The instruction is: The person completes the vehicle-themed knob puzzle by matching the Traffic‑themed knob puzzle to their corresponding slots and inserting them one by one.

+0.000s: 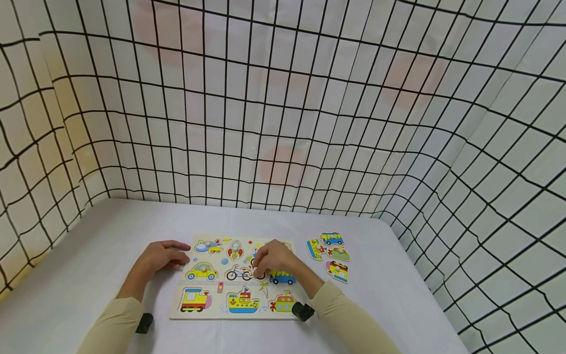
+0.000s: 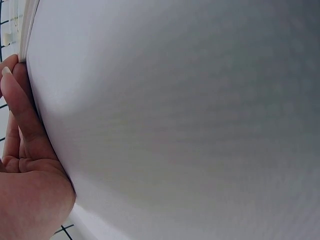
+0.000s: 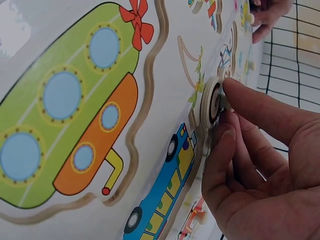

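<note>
My right hand (image 1: 275,258) is over the middle of a wooden picture puzzle board (image 1: 212,314). In the right wrist view, its thumb and fingers pinch the knob of a bicycle puzzle piece (image 3: 210,105), whose round wheel end faces the camera, tilted over the board's bicycle picture. Much of the piece is hidden by the fingers. My left hand (image 1: 161,258) rests at the board's left edge, fingers loosely bent, with fingertips right at the rim in the left wrist view. The bus picture (image 1: 282,278) and submarine picture (image 1: 283,302) lie near the right hand.
Right of the board lie several loose knobbed pieces: a bus (image 1: 331,238), a ship (image 1: 315,249), a submarine (image 1: 339,253) and a train (image 1: 338,271). A car (image 1: 201,271) and a plane (image 1: 208,246) sit on the board's left. Black-gridded white walls (image 1: 283,123) surround the white table (image 1: 376,305).
</note>
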Available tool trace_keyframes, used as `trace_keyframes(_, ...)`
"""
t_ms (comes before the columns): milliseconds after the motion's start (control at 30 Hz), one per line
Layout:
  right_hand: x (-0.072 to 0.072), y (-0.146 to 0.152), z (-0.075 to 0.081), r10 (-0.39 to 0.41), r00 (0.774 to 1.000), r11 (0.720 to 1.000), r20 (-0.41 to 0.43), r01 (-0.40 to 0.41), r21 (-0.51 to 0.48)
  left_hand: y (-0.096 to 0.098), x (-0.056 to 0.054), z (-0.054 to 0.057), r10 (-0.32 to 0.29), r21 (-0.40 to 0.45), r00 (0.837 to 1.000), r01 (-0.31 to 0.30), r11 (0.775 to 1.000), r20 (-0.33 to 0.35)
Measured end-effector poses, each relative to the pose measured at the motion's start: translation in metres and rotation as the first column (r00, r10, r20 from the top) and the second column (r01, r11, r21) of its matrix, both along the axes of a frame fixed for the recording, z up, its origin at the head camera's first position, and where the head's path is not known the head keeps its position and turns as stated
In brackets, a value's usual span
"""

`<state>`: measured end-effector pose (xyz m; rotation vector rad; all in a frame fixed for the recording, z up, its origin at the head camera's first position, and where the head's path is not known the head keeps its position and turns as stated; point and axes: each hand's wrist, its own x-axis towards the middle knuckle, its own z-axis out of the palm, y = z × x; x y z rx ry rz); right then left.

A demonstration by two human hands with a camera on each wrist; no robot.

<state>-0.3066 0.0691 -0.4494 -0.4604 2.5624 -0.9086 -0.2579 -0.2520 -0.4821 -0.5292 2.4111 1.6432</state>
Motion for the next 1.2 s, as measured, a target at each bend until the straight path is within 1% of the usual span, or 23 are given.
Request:
trace_keyframes(167,0.0016,0.0006,0.0006,0.034,0.999,0.999,-0.04,-0.032,0.031,-0.0001,-0.0005,-0.0005,0.003,0.004,1.0,-0.003,1.0,0.006)
trace_keyframes(233,0.0017,0.0009,0.0012,0.039,0.998,0.999,-0.042,-0.037,0.035,-0.0003,-0.0006,-0.0012,0.005,0.007,1.0,-0.005,1.0,0.004)
trace_keyframes(367,0.0005,0.0014,0.0027,0.026,1.0,1.0,-0.015,-0.026,-0.001,-0.0006,-0.0004,-0.002,0.003,0.011,1.0,-0.003,1.0,-0.005)
trace_keyframes(467,-0.0007,0.0013,0.0033,0.03,0.999,0.999,0.009,-0.03,-0.032,-0.0008,-0.0009,-0.0024,0.006,0.014,1.0,-0.006,1.0,-0.005)
trace_keyframes(667,0.0,0.0003,0.0021,0.051,0.998,0.998,0.041,-0.05,-0.022,-0.0012,-0.001,-0.0024,0.015,0.015,1.0,-0.015,1.0,0.0)
trace_keyframes(867,0.0023,-0.001,0.003,0.039,0.999,0.999,0.024,-0.038,-0.024,-0.0019,-0.0014,-0.0034,0.015,0.009,1.0,-0.015,1.0,0.003)
trace_keyframes(1033,0.002,-0.0011,0.0023,0.023,0.999,0.999,0.046,-0.022,-0.024,-0.0024,-0.0028,-0.0052,0.014,0.021,1.0,-0.013,1.0,-0.001)
trace_keyframes(1200,0.001,0.0001,0.0006,0.021,0.998,0.999,0.06,-0.018,-0.047,-0.002,-0.0025,-0.0046,0.015,0.024,1.0,-0.015,1.0,-0.001)
